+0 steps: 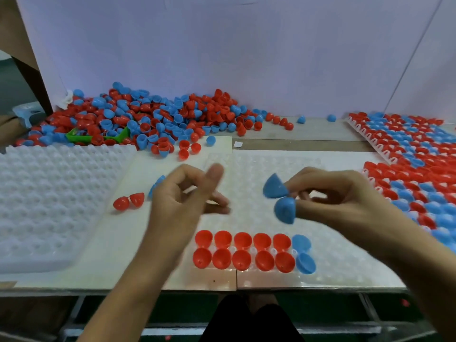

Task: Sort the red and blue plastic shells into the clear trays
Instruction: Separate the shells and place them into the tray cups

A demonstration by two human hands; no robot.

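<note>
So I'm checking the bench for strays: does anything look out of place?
Yes. A hinged red shell lies loose on the bench between the two clear trays, in no pocket. A green bin sits half buried in the shell pile, and a few shells have rolled clear of it.

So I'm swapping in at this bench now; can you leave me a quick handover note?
Right hand pinches a hinged blue shell pair above the middle clear tray.
Left hand holds nothing, fingers loosely curled.
Done: five red pairs and one blue pair seated in the tray's near rows.
Left: the mixed pile, one loose red pair, remaining pockets.
</note>
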